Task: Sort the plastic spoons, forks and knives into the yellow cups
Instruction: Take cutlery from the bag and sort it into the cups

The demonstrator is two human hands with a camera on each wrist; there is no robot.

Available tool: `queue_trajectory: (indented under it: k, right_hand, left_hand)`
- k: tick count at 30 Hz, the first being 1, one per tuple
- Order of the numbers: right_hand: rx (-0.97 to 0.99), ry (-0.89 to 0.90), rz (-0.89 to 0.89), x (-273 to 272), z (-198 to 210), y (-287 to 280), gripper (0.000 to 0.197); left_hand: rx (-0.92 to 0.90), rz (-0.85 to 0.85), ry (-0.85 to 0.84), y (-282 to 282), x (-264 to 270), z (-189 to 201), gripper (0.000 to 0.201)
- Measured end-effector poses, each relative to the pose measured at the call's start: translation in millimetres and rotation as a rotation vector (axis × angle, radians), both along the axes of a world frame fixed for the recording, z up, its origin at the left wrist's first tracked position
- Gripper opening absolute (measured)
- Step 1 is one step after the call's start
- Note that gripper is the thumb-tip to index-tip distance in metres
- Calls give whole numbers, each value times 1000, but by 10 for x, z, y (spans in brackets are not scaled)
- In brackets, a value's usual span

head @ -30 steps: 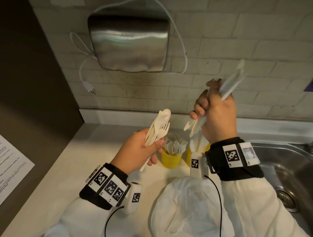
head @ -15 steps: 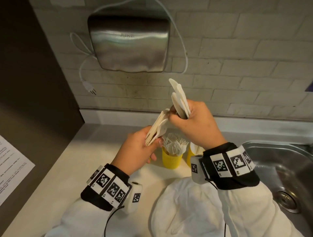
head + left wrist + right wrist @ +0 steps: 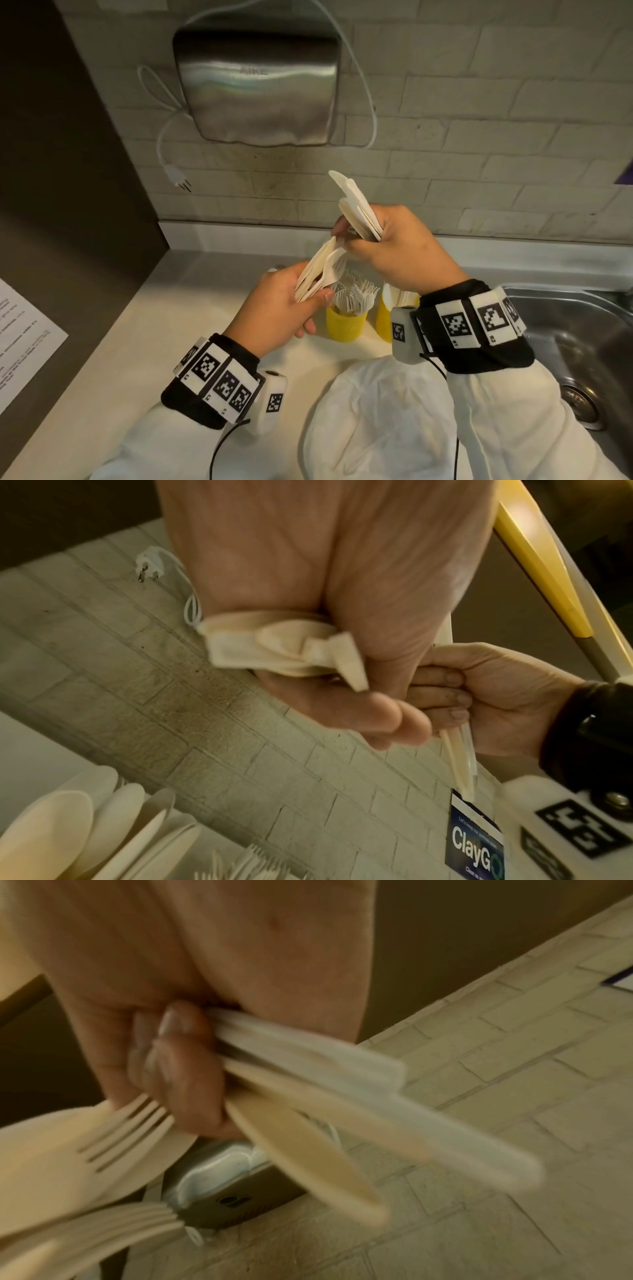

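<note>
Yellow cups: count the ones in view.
2. One yellow cup, full of white plastic forks, stands behind the left hand; the second yellow cup beside it is partly hidden by the right wrist. More may be hidden.

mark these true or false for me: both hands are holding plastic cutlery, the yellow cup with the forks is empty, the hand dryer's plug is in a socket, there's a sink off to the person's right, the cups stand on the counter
1. Both hands hold plastic cutlery. True: the left hand grips a mixed bundle and the right hand grips a bunch of knives.
2. The yellow cup with the forks is empty. False: it is packed with white forks, tines up.
3. The hand dryer's plug is in a socket. False: it hangs loose against the tiled wall.
4. A sink lies to the person's right. True.
5. The cups stand on the counter. True: the second yellow cup stands beside the first.
</note>
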State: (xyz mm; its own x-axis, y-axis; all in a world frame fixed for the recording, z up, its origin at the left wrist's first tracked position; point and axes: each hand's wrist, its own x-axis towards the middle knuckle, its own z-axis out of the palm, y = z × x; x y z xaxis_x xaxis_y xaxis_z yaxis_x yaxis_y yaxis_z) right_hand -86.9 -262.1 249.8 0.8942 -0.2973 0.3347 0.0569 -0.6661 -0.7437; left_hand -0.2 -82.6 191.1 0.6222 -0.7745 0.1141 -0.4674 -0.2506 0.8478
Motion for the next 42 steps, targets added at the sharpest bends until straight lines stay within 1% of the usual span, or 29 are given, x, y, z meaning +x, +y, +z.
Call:
queue_trajectory:
  k: [3,8,11,13,16,18,20,22,24,26,29,31,35,36,39,41,42]
  right_hand:
    - [46,-76,-36,25,-43,-8,10]
    - [115,-33,11,15,-72,-1,5]
    - [161,-89,-35,24,-77,-14,6]
    - [218,-116,-63,26,-94,-23,9]
    - [219,-64,-28,5,-116,-10,13]
    - [240,-82,-46,-1,-121,-10,11]
    - [336,-146,-94,11,-135,-29,13]
    - [462,-164,-107,24,-150,-39,19]
    - [509,-129,-85,22,-170,-32,27]
    - [517,-113,-64,15,-181,-12,28]
    - [533,-187,-111,24,-177,9,22]
    - [591,-244,-152,47,-191,-1,21]
    - [724,-321,-179,73,-196,-24,32]
    - [781,-346,-187,72,-173,-18,29]
    - [1051,-473,-189,68,-100,-22,13]
    - [1172,-585,-193,46,-61,-51,13]
    - [1203,-649,-198,36,-52,-78,15]
  left_hand:
    - [-4,-9,3,-4,15,0,16]
    - [7,-28,4,20,26,-9,11]
    - [9,-33,9,21,18,-22,12]
    - [8,-36,21,10,22,-24,11]
    - [6,-42,27,11,33,-24,10]
    - [10,-48,33,12,31,-36,12]
    - [12,-47,46,8,26,-52,15]
    - [10,-39,57,0,26,-62,16]
    - [11,-38,61,-2,29,-64,16]
    - [10,-40,63,-2,36,-66,15]
    - [-2,-44,77,1,43,-77,14]
    - [-3,-49,73,7,44,-81,14]
    - [-6,-54,75,8,47,-83,14]
    - [-5,-54,76,8,49,-86,14]
    - [4,-54,81,8,63,-102,11]
    - [7,-59,86,14,68,-109,11]
    - [6,-63,90,16,71,-110,12]
